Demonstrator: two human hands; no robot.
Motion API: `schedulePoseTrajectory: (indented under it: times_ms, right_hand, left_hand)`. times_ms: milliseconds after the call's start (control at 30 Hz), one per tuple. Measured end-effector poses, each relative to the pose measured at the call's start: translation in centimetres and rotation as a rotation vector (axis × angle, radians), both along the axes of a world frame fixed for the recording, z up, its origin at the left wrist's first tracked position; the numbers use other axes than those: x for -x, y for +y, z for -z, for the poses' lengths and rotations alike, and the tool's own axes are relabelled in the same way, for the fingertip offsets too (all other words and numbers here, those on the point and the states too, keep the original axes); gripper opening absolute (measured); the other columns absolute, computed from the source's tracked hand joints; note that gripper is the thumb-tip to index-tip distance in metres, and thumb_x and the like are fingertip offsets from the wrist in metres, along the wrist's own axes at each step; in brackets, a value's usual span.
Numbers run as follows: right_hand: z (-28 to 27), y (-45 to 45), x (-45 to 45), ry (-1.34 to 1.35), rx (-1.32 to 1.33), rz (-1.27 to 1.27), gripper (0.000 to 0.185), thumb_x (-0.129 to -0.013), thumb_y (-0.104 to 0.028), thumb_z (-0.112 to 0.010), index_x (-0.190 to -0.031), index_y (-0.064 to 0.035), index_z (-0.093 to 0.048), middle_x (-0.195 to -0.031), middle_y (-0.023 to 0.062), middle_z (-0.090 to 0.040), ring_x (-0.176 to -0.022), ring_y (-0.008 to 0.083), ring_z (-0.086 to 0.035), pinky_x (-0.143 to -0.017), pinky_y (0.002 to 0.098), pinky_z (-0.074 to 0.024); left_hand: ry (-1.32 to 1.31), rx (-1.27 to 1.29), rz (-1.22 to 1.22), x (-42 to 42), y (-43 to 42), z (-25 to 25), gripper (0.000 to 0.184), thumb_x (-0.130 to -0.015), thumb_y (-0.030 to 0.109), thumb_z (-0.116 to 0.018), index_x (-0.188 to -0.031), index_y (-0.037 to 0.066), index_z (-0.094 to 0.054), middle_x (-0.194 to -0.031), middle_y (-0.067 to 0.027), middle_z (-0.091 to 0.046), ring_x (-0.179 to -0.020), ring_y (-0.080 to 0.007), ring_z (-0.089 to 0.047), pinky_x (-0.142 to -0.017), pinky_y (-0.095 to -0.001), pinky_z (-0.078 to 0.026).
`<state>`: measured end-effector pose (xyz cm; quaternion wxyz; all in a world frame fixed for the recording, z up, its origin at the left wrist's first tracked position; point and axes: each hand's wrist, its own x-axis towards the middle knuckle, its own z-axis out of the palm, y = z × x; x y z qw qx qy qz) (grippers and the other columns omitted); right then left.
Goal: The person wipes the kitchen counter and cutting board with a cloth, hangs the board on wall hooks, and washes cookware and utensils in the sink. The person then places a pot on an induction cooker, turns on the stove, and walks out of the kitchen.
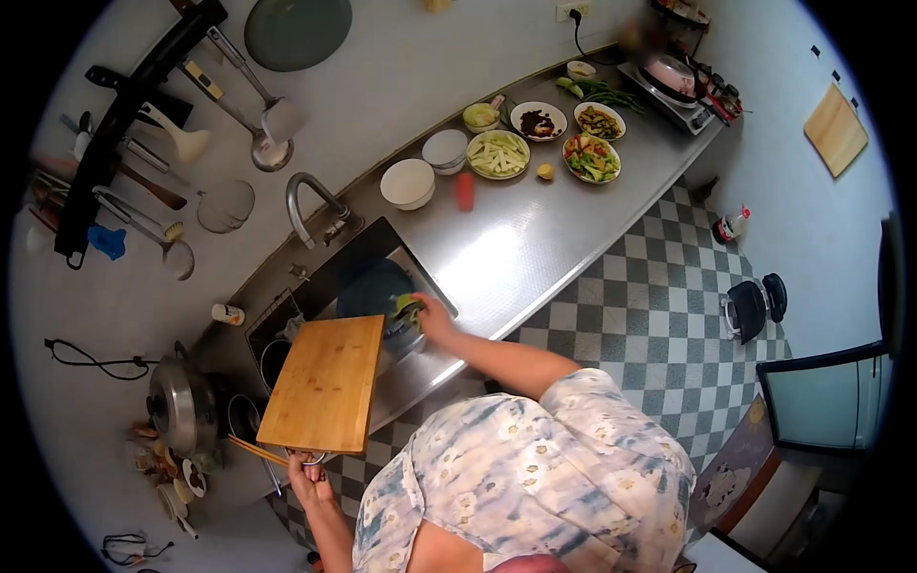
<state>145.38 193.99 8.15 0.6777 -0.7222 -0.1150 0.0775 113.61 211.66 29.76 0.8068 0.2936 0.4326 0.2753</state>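
My left hand (310,479) is closed at the near end of a wooden cutting board (325,382), by its metal handle. The board is raised and reaches across the left part of the sink (441,286). Closed around some green vegetable scraps (406,310) is my right hand (437,322), beside the board's far right corner. Below those scraps, a dark bluish basin (377,279) sits in the sink, partly hidden by the board. A pair of chopsticks (256,451) lies close to my left hand.
Along the counter stand white bowls (408,184), a plate of pale cut strips (498,154) and several dishes of food. A faucet (306,205) arches over the sink. A large pot (181,401) stands at left; a stove (673,95) is at the far right end.
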Motion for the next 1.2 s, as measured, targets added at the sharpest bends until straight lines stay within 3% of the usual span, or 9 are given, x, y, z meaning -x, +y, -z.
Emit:
schedulePoseTrajectory:
  times_ms: [133, 200, 267, 300, 400, 533, 700, 933, 1200]
  right_hand:
    - [-0.6, -6.9, -5.8, -0.056, 0.171, 0.072, 0.045, -0.081, 0.002, -0.042, -0.122, -0.0115, -0.053, -0.11, 0.0199, -0.053, -0.098, 0.0359, -0.053, -0.087, 0.0403, -0.044]
    - [-9.6, -11.3, -5.4, 0.123, 0.211, 0.102, 0.046, -0.082, -0.003, -0.044, -0.126, -0.0122, -0.048, -0.112, 0.0189, -0.054, -0.102, 0.0354, -0.052, -0.089, 0.0401, -0.0431]
    - [-11.7, -14.3, -5.6, -0.05, 0.8, 0.075, 0.05, -0.083, -0.011, -0.048, -0.133, -0.013, -0.041, -0.113, 0.0185, -0.054, -0.103, 0.0366, -0.052, -0.09, 0.0414, -0.0424]
    - [-11.8, -15.2, -5.2, -0.089, 0.844, 0.107, 0.058, -0.082, -0.016, -0.054, -0.137, -0.0146, -0.036, -0.115, 0.019, -0.054, -0.104, 0.038, -0.052, -0.09, 0.0436, -0.0421]
    - [-4.5, -17.0, -5.2, -0.218, 0.464, 0.141, 0.062, -0.081, -0.016, -0.057, -0.139, -0.0153, -0.034, -0.118, 0.0201, -0.053, -0.108, 0.0379, -0.051, -0.092, 0.0423, -0.0413]
    - [-4.0, -17.4, -3.3, -0.04, 0.25, 0.26, 0.053, -0.079, -0.011, -0.062, -0.129, -0.0051, -0.046, -0.119, 0.018, -0.054, -0.111, 0.0257, -0.053, -0.092, 0.0351, -0.044]
    - [-6.4, -23.2, -3.2, -0.122, 0.191, 0.276, 0.039, -0.082, -0.006, -0.057, -0.12, -0.0094, -0.055, -0.116, 0.0103, -0.056, -0.103, 0.0219, -0.057, -0.085, 0.0321, -0.0472]
    - [-13.5, -39.5, -3.4, -0.577, 0.395, 0.244, 0.034, -0.084, -0.016, -0.061, -0.118, -0.0109, -0.056, -0.122, 0.0106, -0.052, -0.113, 0.0281, -0.049, -0.095, 0.0379, -0.0394]
    - [-22.2, -61.0, -8.4, -0.851, 0.721, 0.254, 0.059, -0.081, -0.033, -0.065, -0.13, -0.0069, -0.044, -0.137, 0.015, -0.04, -0.127, 0.0312, -0.035, -0.104, 0.0461, -0.0251]
  left_hand:
    - [-0.062, 0.012, 0.112, 0.8, 0.6, 0.5, 0.014, -0.079, -0.006, -0.046, -0.085, 0.006, -0.051, -0.051, 0.0047, -0.034, -0.035, -0.0046, -0.026, -0.029, -0.0169, -0.026]
    - [-0.045, 0.033, 0.15, -0.8, -0.6, -0.8, 0.017, -0.078, -0.006, -0.045, -0.088, 0.006, -0.052, -0.05, 0.0046, -0.033, -0.035, -0.0045, -0.026, -0.029, -0.0167, -0.025]
    - [-0.095, 0.083, 0.18, -1.9, -0.8, -0.1, 0.018, -0.078, -0.007, -0.044, -0.089, 0.006, -0.053, -0.049, 0.0039, -0.032, -0.034, -0.0045, -0.025, -0.029, -0.0168, -0.025]
    - [-0.112, 0.112, 0.209, -2.3, -0.9, 0.5, 0.019, -0.078, -0.007, -0.044, -0.089, 0.006, -0.053, -0.049, 0.0038, -0.032, -0.034, -0.0045, -0.025, -0.029, -0.0168, -0.025]
    - [-0.129, 0.162, 0.28, -3.7, -2.5, 1.5, 0.017, -0.078, -0.006, -0.045, -0.088, 0.006, -0.053, -0.047, 0.0039, -0.032, -0.033, -0.0051, -0.026, -0.029, -0.0172, -0.025]
    - [-0.109, 0.151, 0.372, -4.8, -5.3, 2.0, 0.014, -0.077, -0.002, -0.048, -0.086, 0.008, -0.053, -0.046, 0.0044, -0.032, -0.032, -0.0058, -0.026, -0.029, -0.0186, -0.023]
    - [-0.076, -0.065, 0.485, -7.1, -10.7, -0.8, 0.028, -0.073, -0.006, -0.045, -0.097, 0.007, -0.048, -0.061, 0.0035, -0.04, -0.036, -0.0035, -0.026, -0.03, -0.0171, -0.023]
    - [-0.105, -0.27, 0.836, -16.8, -24.2, -4.8, 0.027, -0.07, -0.001, -0.048, -0.096, 0.008, -0.048, -0.071, 0.0041, -0.042, -0.042, -0.0013, -0.032, -0.03, -0.0151, -0.024]
    - [-0.133, -0.268, 1.325, -30.1, -46.4, -7.4, 0.033, -0.068, -0.005, -0.048, -0.1, 0.0, -0.053, -0.066, 0.0032, -0.042, -0.039, -0.0029, -0.029, -0.032, -0.0169, -0.023]
